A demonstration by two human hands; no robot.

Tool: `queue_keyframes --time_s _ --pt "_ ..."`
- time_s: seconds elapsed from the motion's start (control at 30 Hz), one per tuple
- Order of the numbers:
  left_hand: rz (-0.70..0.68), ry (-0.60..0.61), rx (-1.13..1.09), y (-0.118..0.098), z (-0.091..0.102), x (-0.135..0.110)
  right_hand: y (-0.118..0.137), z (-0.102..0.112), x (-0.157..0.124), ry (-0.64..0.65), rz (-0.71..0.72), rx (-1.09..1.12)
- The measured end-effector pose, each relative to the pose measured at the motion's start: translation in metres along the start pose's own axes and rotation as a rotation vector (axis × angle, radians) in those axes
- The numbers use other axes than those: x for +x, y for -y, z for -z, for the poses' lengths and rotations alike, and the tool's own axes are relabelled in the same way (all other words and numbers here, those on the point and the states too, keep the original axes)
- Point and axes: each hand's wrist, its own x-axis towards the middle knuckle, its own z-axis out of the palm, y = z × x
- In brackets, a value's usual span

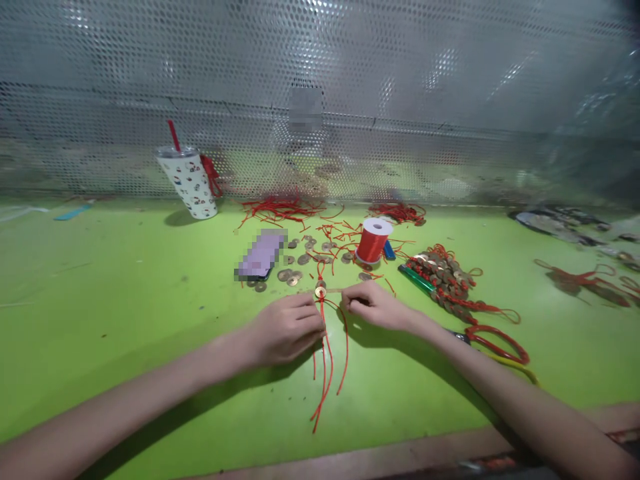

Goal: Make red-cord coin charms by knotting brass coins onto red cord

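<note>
My left hand (287, 328) and my right hand (374, 305) rest on the green table (125, 313), pinching red cords (327, 363) between them. A brass coin (321, 292) is threaded on the cords just above my fingers. The loose cord ends trail down towards the table's front edge. Several loose brass coins (295, 261) lie just behind my hands, next to a phone (261, 255).
A red thread spool (373, 241) stands behind my right hand. A pile of finished coin strings (443, 275), a green lighter (416, 279) and red-handled scissors (495, 340) lie to the right. A patterned cup with a straw (190, 180) stands back left. A perforated metal wall (320, 87) closes the back.
</note>
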Motion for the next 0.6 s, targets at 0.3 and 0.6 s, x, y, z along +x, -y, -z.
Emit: queue_keyframes --time_s 0.3,0.6 --pt "0.024 0.065 0.120 0.008 0.010 -0.011 0.007 0.005 -0.002 0.171 -0.013 0.056" --pt "-0.354 0.212 0.415 0.014 0.012 0.007 -0.004 -0.004 0.009 -0.114 -0.003 -0.244"
